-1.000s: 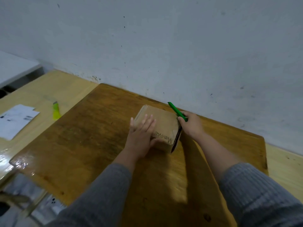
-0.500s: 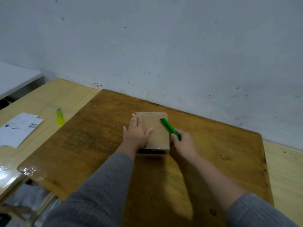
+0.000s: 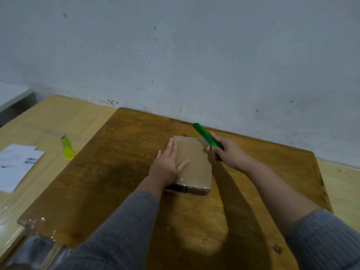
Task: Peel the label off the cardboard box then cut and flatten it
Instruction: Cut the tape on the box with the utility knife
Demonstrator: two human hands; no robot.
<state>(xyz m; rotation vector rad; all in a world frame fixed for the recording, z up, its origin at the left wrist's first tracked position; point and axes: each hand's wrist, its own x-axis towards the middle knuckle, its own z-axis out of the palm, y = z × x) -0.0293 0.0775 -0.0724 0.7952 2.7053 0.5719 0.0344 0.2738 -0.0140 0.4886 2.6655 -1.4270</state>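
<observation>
- A small cardboard box (image 3: 192,162) lay flat on the dark wooden tabletop (image 3: 109,172), a little way in from the wall (image 3: 194,55).
- Its top face was plain brown; shiny clear tape showed along the near edge and down the near side.
- The person's left hand (image 3: 168,165) rested palm-down on the left part of the box top, fingers (image 3: 172,148) straight and together pointing toward the wall, thumb spread out across the cardboard.
- The right hand (image 3: 227,152) was at the box's far right corner, its fingers curled around a green utility knife (image 3: 207,137).
- The knife slanted up and away toward the wall, its lower end hidden in the hand; a pale strip showed by the box corner just beside the knife, though I could not tell whether it was blade or tape.
- Both forearms came in from the near edge in grey ribbed sleeves (image 3: 124,230), the right one pushed up past the wrist.
- Off to the left, on a lighter wooden tabletop (image 3: 48,117), lay a yellow utility knife (image 3: 67,149), well apart from the box.
- Further left on that same surface sat a white sheet of paper (image 3: 16,166) with dark printed marks, too blurred to read.
- Clear plastic film (image 3: 37,223) glinted at the near left corner of the dark tabletop.
</observation>
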